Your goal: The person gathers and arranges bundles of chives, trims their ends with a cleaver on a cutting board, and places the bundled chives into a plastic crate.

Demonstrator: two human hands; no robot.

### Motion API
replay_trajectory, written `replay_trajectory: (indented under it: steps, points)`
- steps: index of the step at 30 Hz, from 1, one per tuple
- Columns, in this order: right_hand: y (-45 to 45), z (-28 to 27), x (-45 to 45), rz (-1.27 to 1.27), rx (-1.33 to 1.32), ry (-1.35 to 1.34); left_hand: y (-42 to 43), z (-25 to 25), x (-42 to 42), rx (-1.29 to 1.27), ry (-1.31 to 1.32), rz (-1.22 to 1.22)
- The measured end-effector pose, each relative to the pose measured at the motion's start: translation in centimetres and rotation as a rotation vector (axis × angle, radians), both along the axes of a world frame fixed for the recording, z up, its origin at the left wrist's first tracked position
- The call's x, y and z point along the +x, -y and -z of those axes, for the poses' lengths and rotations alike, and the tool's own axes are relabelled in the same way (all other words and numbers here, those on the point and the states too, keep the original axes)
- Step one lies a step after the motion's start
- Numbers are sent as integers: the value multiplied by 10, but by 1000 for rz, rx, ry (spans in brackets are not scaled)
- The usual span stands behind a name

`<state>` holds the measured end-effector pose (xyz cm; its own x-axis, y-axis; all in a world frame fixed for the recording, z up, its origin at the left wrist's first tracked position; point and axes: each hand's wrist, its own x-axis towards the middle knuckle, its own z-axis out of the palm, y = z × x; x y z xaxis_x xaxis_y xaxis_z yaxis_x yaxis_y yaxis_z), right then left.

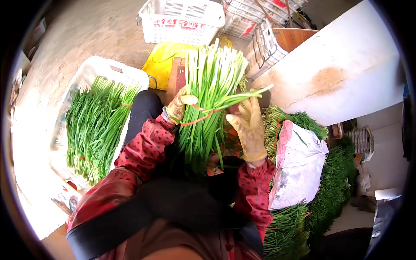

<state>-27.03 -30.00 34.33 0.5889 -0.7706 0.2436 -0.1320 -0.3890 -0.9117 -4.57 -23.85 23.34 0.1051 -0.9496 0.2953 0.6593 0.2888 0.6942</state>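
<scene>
A large bunch of long green stalks (212, 73) with pale ends upward stands in front of me, with red bands around its middle. My left hand (178, 105), in a stained yellowish glove, grips the bunch at its left side by the bands. On the right side, my right hand (249, 125), in a similar glove, has its thumb apart from its fingers. A few loose stalks (251, 94) stick out sideways from the bunch across that hand's fingertips; whether the fingers pinch them is unclear. The bunch's lower leaves hang down before my lap.
At the left, a white crate (141, 78) holds banded green bunches. Another white crate (182, 26) stands at the top, near a yellow sack (160, 65). More greens (333, 182) lie at the right beside a white and pink sack (301, 167). A white panel (338, 65) slants behind them.
</scene>
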Motion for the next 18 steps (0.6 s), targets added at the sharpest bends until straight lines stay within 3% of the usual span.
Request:
replay_trajectory:
  steps: [2, 5, 8, 14, 16, 18]
  points:
    - [0, -9, 38, -152, 128, 347, -10, -23, -20, 28, 45, -22]
    - [1, -12, 47, -88, 331, 417, -25, -34, -46, 144, 137, -93]
    - [-8, -3, 43, -95, 279, 563, -21, -21, -48, 27, 265, -134]
    - [-13, 5, 19, -9, 248, 578, -27, -21, -65, 63, 242, -22]
    - [2, -19, -1, -75, -53, 58, -27, -26, -65, 65, 217, -15]
    - [24, -44, -19, -52, -93, 101, -25, -29, -66, 68, 183, -13]
